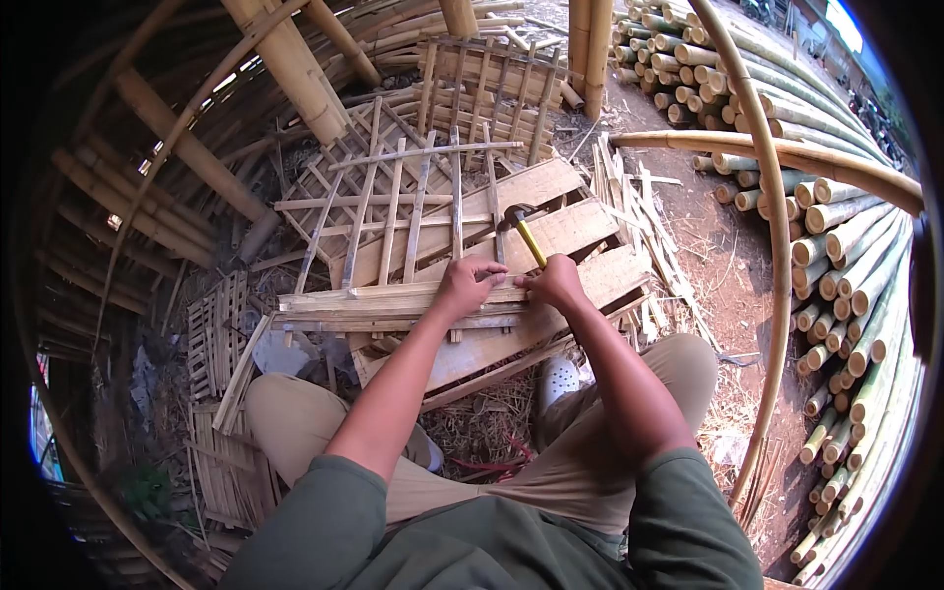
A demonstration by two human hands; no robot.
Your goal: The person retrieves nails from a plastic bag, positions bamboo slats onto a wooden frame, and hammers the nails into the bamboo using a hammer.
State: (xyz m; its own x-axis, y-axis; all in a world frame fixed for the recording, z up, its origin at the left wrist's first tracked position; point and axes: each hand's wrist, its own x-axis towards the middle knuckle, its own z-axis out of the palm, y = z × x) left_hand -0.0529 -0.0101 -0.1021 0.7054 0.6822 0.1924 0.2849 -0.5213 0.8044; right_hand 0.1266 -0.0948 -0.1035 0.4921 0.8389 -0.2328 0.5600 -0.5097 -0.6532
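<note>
1. bamboo lattice (pixel 416 225): thin, straight split slats, pale with grey stains, crossed into an open grid; it lies toward eleven o'clock from the centre.
2. bamboo strips (pixel 369 303): long, flat and fibrous, layered along the lattice's near edge; their right ends are hidden by the hands.
3. left hand (pixel 470 287): fingers bent over the strips, thumb and forefinger close together; whether they pinch anything, i cannot tell.
4. right hand (pixel 554 283): curled firmly round the hammer's handle, its fingers mostly hidden.
5. claw hammer (pixel 531 242): dark head, smooth yellow handle, head toward eleven o'clock from the right fist, which covers the lower grip.
6. wooden boards (pixel 565 233): broad, rough and scuffed, with dark gaps, under the lattice and reaching toward two o'clock.
7. bamboo poles (pixel 836 246): round, with pale cut ends, stacked at two to four o'clock; the dark lens rim cuts them off.
8. toward eight o'clock, shadow blurs the detail.
</note>
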